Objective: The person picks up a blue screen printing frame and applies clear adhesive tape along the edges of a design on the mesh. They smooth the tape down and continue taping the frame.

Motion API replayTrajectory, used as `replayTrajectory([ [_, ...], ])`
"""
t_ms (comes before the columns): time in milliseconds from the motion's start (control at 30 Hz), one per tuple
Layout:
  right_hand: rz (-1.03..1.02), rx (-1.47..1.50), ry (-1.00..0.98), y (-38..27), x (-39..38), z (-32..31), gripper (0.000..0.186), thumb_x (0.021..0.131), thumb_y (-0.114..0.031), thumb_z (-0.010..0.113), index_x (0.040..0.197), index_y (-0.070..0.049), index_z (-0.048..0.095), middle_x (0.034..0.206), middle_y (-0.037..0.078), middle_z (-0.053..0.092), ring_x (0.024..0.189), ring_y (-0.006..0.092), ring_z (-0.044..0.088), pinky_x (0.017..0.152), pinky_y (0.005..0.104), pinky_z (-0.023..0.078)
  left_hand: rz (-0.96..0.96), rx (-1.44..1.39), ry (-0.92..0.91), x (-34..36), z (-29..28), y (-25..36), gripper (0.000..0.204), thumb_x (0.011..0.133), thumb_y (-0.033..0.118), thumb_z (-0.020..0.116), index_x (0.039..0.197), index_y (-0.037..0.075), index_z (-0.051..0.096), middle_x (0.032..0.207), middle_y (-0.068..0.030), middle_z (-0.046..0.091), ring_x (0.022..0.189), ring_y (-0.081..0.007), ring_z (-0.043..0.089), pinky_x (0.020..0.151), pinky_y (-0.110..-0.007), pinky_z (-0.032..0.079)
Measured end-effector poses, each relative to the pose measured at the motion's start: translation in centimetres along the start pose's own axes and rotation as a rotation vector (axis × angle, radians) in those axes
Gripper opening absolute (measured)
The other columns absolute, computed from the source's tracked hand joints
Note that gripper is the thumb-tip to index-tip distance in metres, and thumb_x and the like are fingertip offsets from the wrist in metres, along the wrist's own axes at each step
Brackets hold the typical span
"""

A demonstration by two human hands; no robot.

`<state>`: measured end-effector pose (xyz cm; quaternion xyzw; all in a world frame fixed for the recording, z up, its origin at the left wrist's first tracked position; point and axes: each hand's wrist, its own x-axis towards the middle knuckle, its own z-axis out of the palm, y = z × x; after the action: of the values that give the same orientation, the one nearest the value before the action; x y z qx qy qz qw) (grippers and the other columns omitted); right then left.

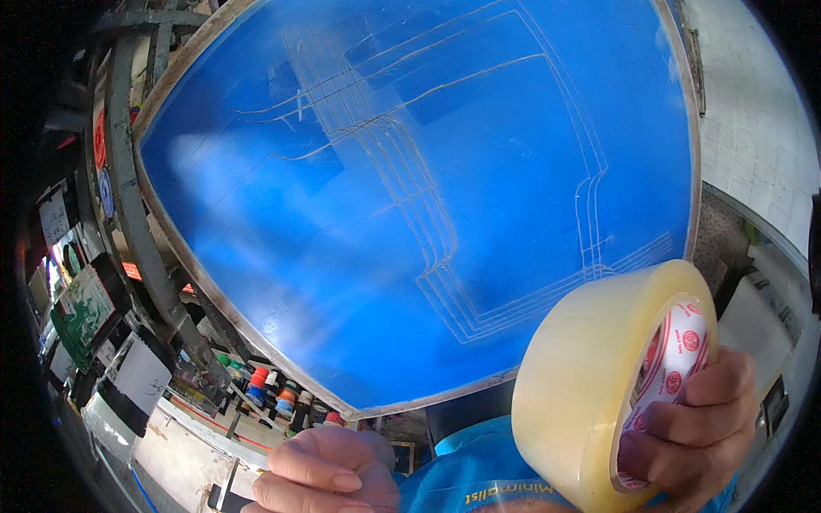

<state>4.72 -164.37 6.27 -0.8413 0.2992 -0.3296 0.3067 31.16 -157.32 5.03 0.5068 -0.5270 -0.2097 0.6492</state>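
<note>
Yellowish-clear, the tape roll (564, 385) has the right hand's (705, 436) fingers hooked firmly into its core, below the blue panel's (513, 197) lower-right edge. Probably fairly heavy, stiff, slick outside; best held by the core. The left hand (321, 474) curls below the panel's bottom corner, contents hidden.

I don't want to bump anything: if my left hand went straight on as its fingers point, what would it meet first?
Probably the tape roll in your right hand; the blue shirt seems farther back, though depth is unclear.
</note>
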Motion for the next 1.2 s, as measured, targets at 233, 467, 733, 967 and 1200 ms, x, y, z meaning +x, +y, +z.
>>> replayTrajectory([
  [233,-0.079,0.076,0.088,1.2,1.4,0.6,0.023,0.081,-0.037,0.081,0.103,-0.031,0.076,0.076,0.0,0.069,0.063,0.0147,0.06,0.058,0.0323,0.038,-0.058,-0.011,-0.054,-0.2,-0.2,-0.2,0.029,0.092,0.004,0.071,0.105,0.013,0.046,0.096,0.0006,0.05,0.081,-0.0158,0.059,0.067,-0.036,0.05],
  [467,-0.19,0.029,0.213,1.8,1.2,1.3,0.025,0.076,-0.026,0.084,0.099,-0.021,0.075,0.075,0.002,0.069,0.062,0.014,0.061,0.058,0.0303,0.042,-0.027,0.04,-0.071,-0.2,-1.6,0.2,0.031,0.091,0.004,0.072,0.106,0.014,0.047,0.095,0.003,0.051,0.082,-0.0144,0.059,0.07,-0.035,0.049],
  [733,0.067,0.087,0.111,1.6,0.2,1.4,0.044,0.075,-0.024,0.085,0.112,-0.043,0.069,0.084,-0.011,0.064,0.072,0.0066,0.057,0.068,0.0294,0.035,-0.112,-0.098,-0.009,0.5,0.2,-1.3,0.021,0.095,0.008,0.067,0.108,0.015,0.052,0.097,0.0021,0.054,0.083,-0.017,0.06,0.073,-0.037,0.051],
  [967,0.124,-0.506,0.157,8.5,-0.1,4.8,0.052,0.074,-0.019,0.09,0.122,-0.01,0.07,0.074,0.0,0.065,0.062,0.0196,0.058,0.057,0.0328,0.039,-0.216,-0.076,-0.121,1.5,-0.7,-5.9,0.011,0.098,0.003,0.058,0.092,0.006,0.049,0.097,-0.0122,0.059,0.076,-0.0254,0.067,0.068,-0.036,0.058],
  [1200,0.092,-0.551,-0.007,12.6,-1.8,7.6,0.055,0.077,-0.027,0.088,0.122,-0.004,0.069,0.081,0.003,0.063,0.071,0.0219,0.059,0.063,0.0313,0.039,-0.299,-0.029,-0.067,6.0,1.3,-12.4,0.008,0.104,0.007,0.055,0.107,0.001,0.052,0.099,-0.0143,0.061,0.085,-0.0225,0.067,0.074,-0.034,0.056],
])
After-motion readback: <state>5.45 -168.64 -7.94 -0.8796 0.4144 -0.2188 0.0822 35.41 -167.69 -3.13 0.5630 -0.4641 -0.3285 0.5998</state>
